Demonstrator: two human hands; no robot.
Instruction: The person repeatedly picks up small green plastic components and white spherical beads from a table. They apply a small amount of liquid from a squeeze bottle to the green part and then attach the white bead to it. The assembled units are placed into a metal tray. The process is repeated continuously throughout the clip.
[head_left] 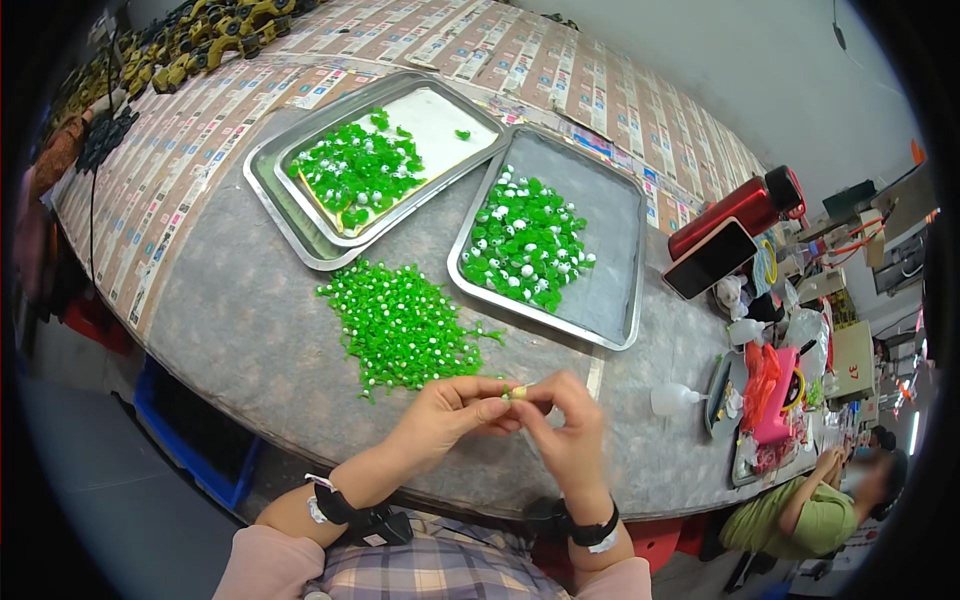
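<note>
Close to the table's near edge, my two hands meet fingertip to fingertip. My left hand (455, 412) pinches a small green plastic piece (507, 396), mostly hidden by the fingers. From the other side my right hand (568, 420) closes thumb and forefinger on the same piece; something pale yellow covers that forefinger's tip. Just beyond my left hand lies a heap of small green parts with white tips (400, 325). Behind it, a metal tray (615, 250) holds larger green pieces with white balls (525, 245). Another tray (270, 205) on the left holds more green pieces (355, 170).
At the right stand a red bottle (715, 215), a phone (710, 258), a white squeeze bottle (675, 399) and a pink tape dispenser (778, 405). Yellow and black parts (215, 40) crowd the far left. A person in green (800, 515) sits at the right.
</note>
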